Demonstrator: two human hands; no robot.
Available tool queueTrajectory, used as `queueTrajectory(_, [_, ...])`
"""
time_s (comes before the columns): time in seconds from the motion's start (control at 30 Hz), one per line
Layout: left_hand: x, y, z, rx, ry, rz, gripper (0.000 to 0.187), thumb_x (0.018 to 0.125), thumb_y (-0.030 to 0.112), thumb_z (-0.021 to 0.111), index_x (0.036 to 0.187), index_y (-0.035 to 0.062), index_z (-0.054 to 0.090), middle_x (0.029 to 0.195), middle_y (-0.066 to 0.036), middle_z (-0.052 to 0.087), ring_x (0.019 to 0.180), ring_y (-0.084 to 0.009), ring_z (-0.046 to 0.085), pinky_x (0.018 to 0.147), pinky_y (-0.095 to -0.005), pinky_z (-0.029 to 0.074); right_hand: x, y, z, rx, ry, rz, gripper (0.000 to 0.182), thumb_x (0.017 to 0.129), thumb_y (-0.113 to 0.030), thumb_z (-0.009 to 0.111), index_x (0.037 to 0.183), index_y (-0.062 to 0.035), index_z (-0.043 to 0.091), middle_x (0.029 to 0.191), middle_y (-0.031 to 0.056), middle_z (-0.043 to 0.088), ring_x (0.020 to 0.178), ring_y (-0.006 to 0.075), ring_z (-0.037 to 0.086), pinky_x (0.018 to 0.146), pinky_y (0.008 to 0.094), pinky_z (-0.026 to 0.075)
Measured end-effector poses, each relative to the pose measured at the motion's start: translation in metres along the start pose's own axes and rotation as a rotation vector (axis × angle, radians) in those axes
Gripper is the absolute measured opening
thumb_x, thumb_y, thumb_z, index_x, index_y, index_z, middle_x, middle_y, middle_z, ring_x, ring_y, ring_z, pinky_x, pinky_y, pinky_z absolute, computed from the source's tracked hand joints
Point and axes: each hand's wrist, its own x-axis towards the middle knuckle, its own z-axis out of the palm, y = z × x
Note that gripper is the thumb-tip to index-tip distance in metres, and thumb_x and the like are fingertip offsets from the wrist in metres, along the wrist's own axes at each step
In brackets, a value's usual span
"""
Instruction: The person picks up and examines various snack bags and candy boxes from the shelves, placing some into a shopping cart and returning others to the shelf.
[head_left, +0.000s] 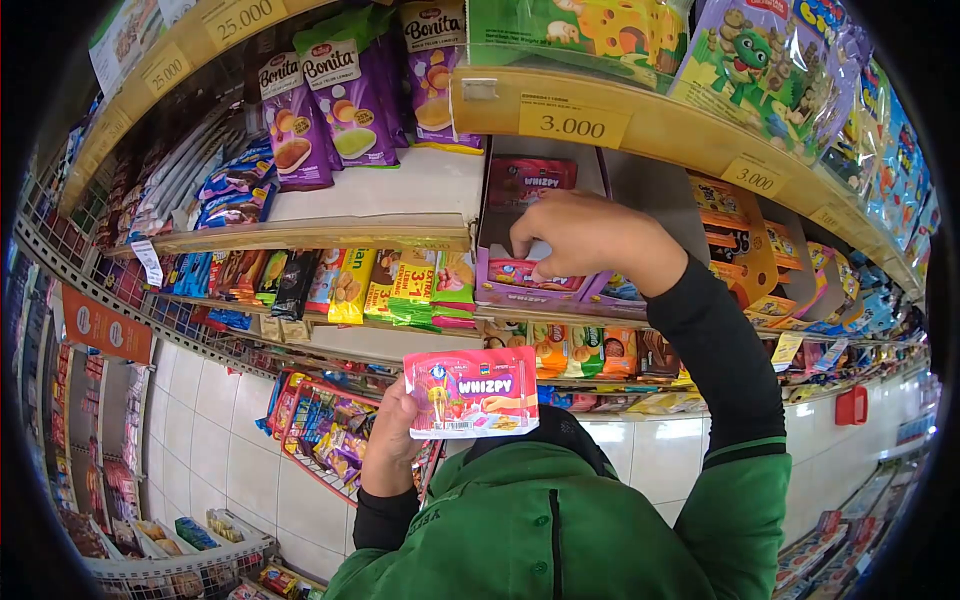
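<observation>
My left hand (390,430) grips a pink and white Whizpy snack packet (472,393) by its left end, in front of my chest with the printed side up. My right hand (590,235) reaches into a purple display box (535,297) on the shelf. Its thumb and forefinger are curled at the upper edge of another Whizpy packet (515,272) at the front of that box, apparently pinching it. A further Whizpy packet (533,183) stands at the back of the box. My palm and other fingers are partly hidden.
Purple Bonita packets (340,105) stand on the shelf to the left. A yellow price strip (570,124) overhangs the box. Orange snack boxes (715,205) are at the right. Lower shelves hold several biscuit packs (352,285). A red basket (330,440) of snacks sits below left.
</observation>
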Motion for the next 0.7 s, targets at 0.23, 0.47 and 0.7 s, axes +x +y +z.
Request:
queueTrajectory(0.23, [0.003,-0.005,-0.001,-0.007,0.009,-0.017,0.079,0.059,0.049,0.066,0.111,-0.0042,0.04,0.103,-0.011,0.052,0.092,-0.0179,0.053,0.079,-0.0313,0.044,0.005,0.006,0.004,0.055,-0.04,0.005,0.027,0.062,-0.017,0.066,0.086,-0.0054,0.059,0.084,0.012,0.059,0.082,0.028,0.055,0.069,0.0362,0.044])
queueTrajectory(0.47, [0.006,-0.005,-0.001,-0.011,0.002,-0.018,0.079,0.06,0.048,0.066,0.112,-0.0045,0.039,0.103,-0.011,0.051,0.093,-0.0177,0.052,0.08,-0.0305,0.043,0.006,0.003,0.001,0.013,-0.069,0.126,0.028,0.073,-0.023,0.055,0.088,0.0008,0.055,0.082,0.0167,0.057,0.081,0.0316,0.053,0.069,0.0384,0.041])
queueTrajectory(0.7, [0.007,-0.007,-0.004,-0.015,0.004,-0.023,0.077,0.061,0.047,0.066,0.112,-0.0042,0.039,0.104,-0.01,0.051,0.094,-0.0179,0.052,0.08,-0.0304,0.043,0.012,0.012,0.002,0.051,-0.097,0.008,0.02,0.071,-0.014,0.048,0.079,0.0014,0.058,0.074,0.0175,0.057,0.074,0.031,0.054,0.066,0.0376,0.042])
